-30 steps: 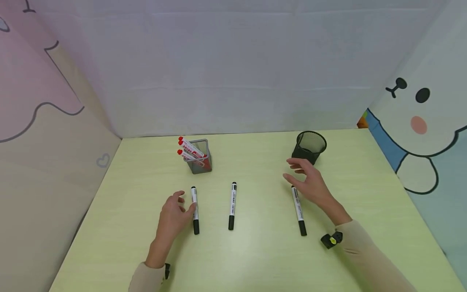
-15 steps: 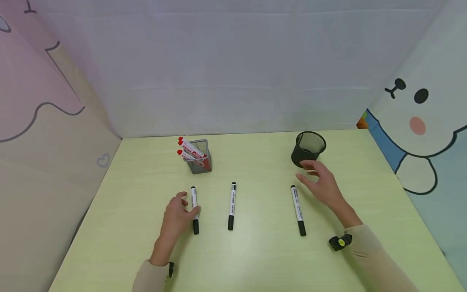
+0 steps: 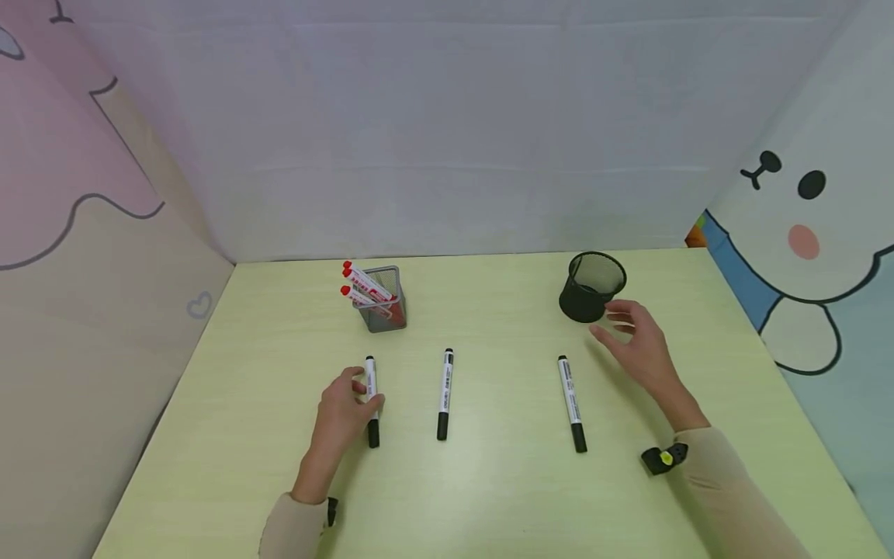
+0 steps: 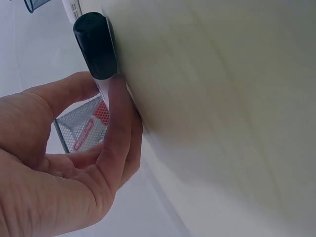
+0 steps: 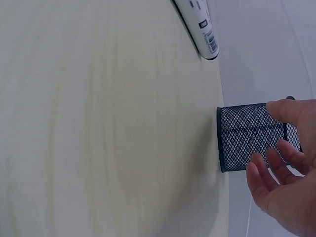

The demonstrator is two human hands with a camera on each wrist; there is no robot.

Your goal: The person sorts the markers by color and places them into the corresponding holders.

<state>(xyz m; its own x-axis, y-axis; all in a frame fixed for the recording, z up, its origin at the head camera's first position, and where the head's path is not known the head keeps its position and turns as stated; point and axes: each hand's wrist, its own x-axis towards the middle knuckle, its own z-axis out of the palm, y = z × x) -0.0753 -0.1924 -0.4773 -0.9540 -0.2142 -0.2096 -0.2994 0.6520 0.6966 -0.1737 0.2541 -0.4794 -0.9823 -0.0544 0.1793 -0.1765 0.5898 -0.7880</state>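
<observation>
My left hand [image 3: 338,418] pinches a black-and-white marker [image 3: 373,432] between thumb and fingers at the table's left. Seen in the left wrist view, the thumb and fingertips meet just below the black cap [image 4: 97,47]. My right hand [image 3: 644,351] holds nothing. Its fingers are loosely curved, thumb apart, beside the front right of a round black mesh pen cup [image 3: 582,303]. In the right wrist view those fingers overlap the cup's wall. Another black-and-white marker [image 3: 572,404] lies left of the right hand, and one more marker [image 3: 445,394] lies mid-table.
At the back left, a grey square mesh pen holder [image 3: 382,321] contains several red-and-white markers [image 3: 372,286]. The pale yellow table [image 3: 489,489] meets a plain white backdrop [image 3: 447,140] at its far edge, and cartoon-printed sheets flank both sides.
My right hand has moved right, from in front of the black mesh cup to its front right side. My left hand has shifted slightly right and closed its fingers on the marker.
</observation>
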